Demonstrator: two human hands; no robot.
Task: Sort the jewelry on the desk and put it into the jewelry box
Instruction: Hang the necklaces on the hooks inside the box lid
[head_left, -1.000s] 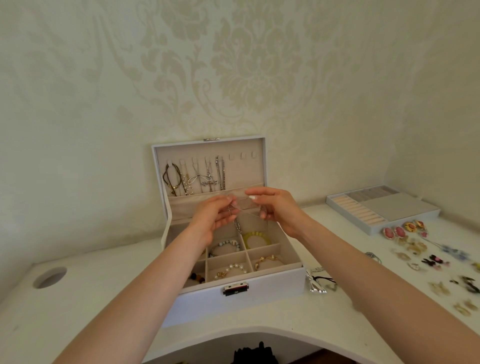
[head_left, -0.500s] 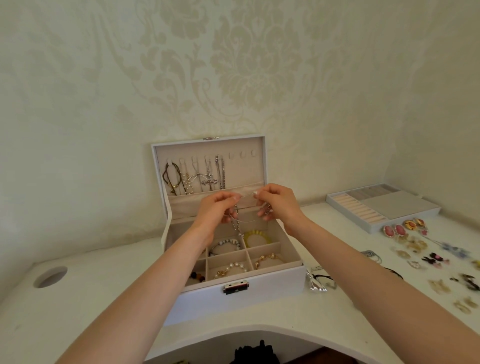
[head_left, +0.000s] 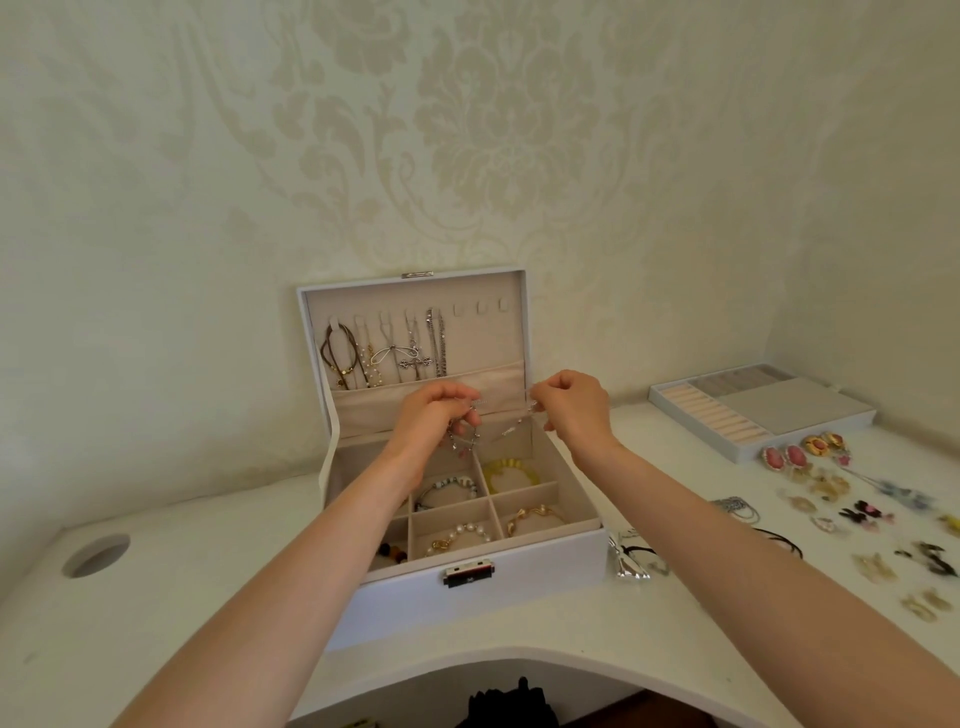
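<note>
A white jewelry box stands open on the desk, its lid upright against the wall. Several necklaces hang from hooks inside the lid. Bracelets lie in the compartments: a yellow one, a pearl one, a gold one. Above the box, my left hand and my right hand each pinch an end of a thin silver chain necklace, which sags between them in front of the lid's pocket.
Loose earrings and hair pieces are spread over the desk at the right. A white ring tray sits at the back right. A silver bow piece lies beside the box. A round cable hole is at the left.
My hands have drawn apart, the right one moving right, so the chain now stretches wider between them. They sit at about the same height before the lid.
</note>
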